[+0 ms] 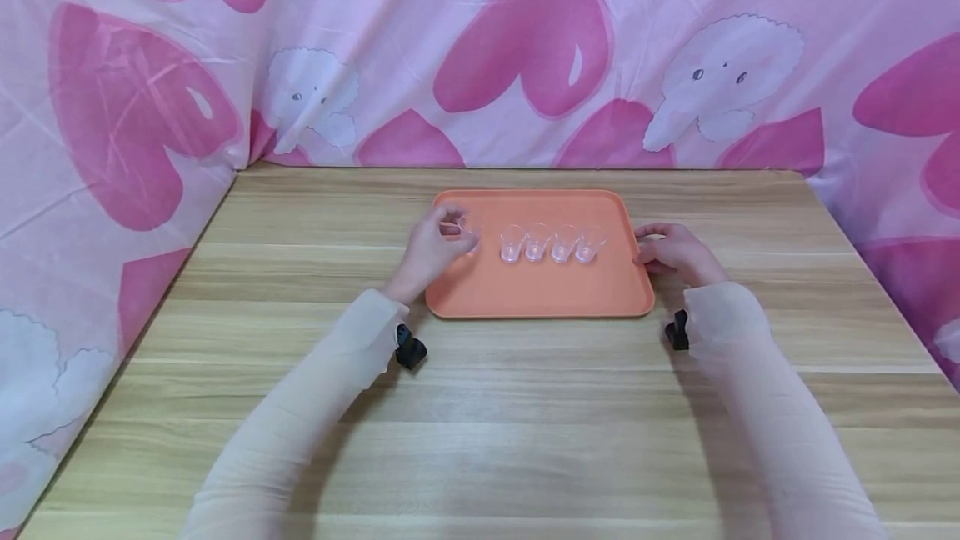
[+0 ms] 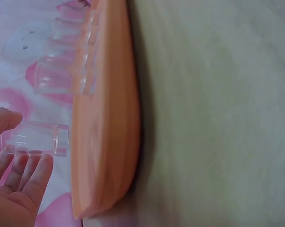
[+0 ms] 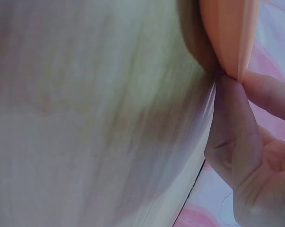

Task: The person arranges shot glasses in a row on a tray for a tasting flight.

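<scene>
My left hand (image 1: pixel 433 250) holds a small clear cup (image 2: pixel 36 139) between thumb and fingers, over the left part of an orange tray (image 1: pixel 540 294). In the left wrist view, the cup's base is close to the tray; I cannot tell whether they touch. Several matching clear cups (image 1: pixel 562 248) stand upright in a row across the tray's middle, to the right of the held one. At the tray's right edge, my right hand (image 1: pixel 678 252) pinches the rim, with the thumb (image 3: pixel 244 127) on the near side in the right wrist view.
Under the tray is a wood-grain table (image 1: pixel 480 432). A pink curtain (image 1: pixel 397 40) with hearts and white animal figures hangs behind it and along the sides. Each wrist carries a small black device (image 1: pixel 409 348).
</scene>
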A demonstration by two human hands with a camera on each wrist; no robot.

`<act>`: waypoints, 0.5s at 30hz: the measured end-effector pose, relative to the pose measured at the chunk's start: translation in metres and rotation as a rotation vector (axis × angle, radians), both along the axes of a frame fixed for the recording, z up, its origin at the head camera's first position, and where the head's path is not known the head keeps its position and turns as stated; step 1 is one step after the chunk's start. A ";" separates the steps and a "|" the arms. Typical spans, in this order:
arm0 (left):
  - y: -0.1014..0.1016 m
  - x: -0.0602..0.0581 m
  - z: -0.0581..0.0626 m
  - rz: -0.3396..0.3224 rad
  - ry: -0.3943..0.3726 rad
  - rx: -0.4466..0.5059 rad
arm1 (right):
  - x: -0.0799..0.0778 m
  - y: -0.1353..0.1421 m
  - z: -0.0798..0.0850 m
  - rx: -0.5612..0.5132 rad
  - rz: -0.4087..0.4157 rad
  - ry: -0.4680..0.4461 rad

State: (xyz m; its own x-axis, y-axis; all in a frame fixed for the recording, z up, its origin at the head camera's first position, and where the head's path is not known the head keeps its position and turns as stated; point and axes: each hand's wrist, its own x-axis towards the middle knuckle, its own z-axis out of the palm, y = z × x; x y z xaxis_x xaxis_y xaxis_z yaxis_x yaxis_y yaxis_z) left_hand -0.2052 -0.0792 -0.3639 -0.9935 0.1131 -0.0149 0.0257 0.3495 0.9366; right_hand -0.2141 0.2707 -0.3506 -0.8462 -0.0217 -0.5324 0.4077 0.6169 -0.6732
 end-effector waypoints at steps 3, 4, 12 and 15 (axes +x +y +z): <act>0.004 0.001 -0.003 -0.031 0.004 -0.028 | 0.000 0.000 0.000 -0.010 0.001 0.001; 0.006 0.001 -0.005 -0.040 0.007 -0.037 | 0.000 0.000 0.000 -0.013 0.000 0.002; 0.013 0.001 -0.013 -0.086 0.012 -0.049 | 0.000 -0.001 0.001 -0.004 -0.007 -0.001; 0.015 0.001 -0.014 -0.088 0.030 -0.055 | 0.000 -0.001 0.001 0.002 -0.005 0.000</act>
State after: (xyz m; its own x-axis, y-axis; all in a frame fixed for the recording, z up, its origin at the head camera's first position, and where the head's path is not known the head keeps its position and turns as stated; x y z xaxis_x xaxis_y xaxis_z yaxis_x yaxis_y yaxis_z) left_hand -0.2044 -0.0644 -0.3781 -0.9799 0.1996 0.0064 0.0864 0.3951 0.9146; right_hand -0.2138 0.2700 -0.3497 -0.8464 -0.0162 -0.5323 0.4108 0.6161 -0.6720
